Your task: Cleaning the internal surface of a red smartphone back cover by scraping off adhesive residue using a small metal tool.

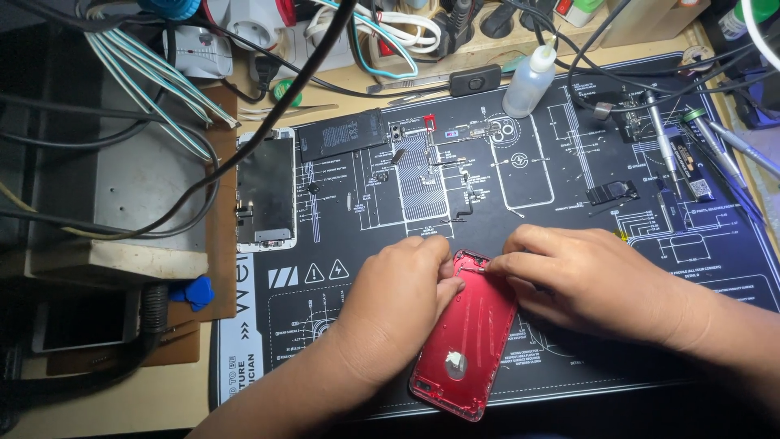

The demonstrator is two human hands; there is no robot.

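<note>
A red phone back shell (467, 341) lies on the black repair mat (569, 162), slanted, its far end between both hands. My left hand (398, 305) rests on the shell's left edge with fingers curled at its top corner. My right hand (585, 272) pinches at the shell's top end with thumb and fingertips; what is between them is too small to tell. A phone screen panel (266, 191) lies at the mat's left edge beside a black battery (341, 134). Small parts and flex cables (455, 175) are spread on the mat's middle.
A clear dropper bottle (528, 81) stands at the mat's far edge. Screwdrivers and tweezers (691, 154) lie at the right. Thick cables (162, 97) cross the left and back. A blue pick (195, 293) lies at the left near a grey block.
</note>
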